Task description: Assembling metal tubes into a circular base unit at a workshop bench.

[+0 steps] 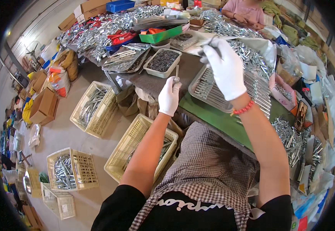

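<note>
My left hand, in a white glove, is closed around a slim silvery metal bolt that stands upright above the fingertips. Higher and to the right, my right hand is raised, its gloved fingers pinched together and dark at the tips. A small, thin curved piece shows at those fingers, too blurred to name. Beyond my left hand sits a pale tub of small dark metal parts. Under my right hand lies a metal tray with rows of similar silvery bolts, partly hidden by the hand and wrist.
Loose metal hardware is heaped across the table's far side, near a green bin. Cream plastic crates with metal parts stand on the floor at left. A pink box sits right. Another person is across the table.
</note>
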{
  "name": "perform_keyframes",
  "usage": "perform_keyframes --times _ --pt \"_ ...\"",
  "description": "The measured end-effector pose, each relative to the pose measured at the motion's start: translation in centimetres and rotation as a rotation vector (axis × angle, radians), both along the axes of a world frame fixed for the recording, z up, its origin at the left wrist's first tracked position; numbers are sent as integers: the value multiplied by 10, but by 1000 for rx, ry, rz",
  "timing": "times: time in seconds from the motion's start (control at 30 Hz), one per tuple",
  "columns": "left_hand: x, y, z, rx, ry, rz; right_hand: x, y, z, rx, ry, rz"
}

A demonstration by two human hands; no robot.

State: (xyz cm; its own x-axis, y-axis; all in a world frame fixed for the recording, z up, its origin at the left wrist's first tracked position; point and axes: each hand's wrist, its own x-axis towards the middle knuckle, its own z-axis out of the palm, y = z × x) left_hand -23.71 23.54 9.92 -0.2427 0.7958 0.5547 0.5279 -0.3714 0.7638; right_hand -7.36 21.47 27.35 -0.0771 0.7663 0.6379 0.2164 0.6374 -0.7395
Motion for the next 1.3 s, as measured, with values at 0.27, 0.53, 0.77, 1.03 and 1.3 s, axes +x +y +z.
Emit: perform_keyframes --times 0.27,0.53,0.77,1.03,1.3 --pt "-1 -1 -1 -19 -55 -5 -38 50 -16 199 -48 -57" --pt "-4 3 -6 13 -47 -7 -46 58 -24 103 -36 23" --pt "-3 7 -9 27 -43 -6 -47 63 -19 184 -84 -54" --pt "4 3 -6 134 1 -121 -47 65 -22 204 -283 -168" --pt "-10 -1 -7 14 -54 -106 -57 54 -34 269 -232 -115"
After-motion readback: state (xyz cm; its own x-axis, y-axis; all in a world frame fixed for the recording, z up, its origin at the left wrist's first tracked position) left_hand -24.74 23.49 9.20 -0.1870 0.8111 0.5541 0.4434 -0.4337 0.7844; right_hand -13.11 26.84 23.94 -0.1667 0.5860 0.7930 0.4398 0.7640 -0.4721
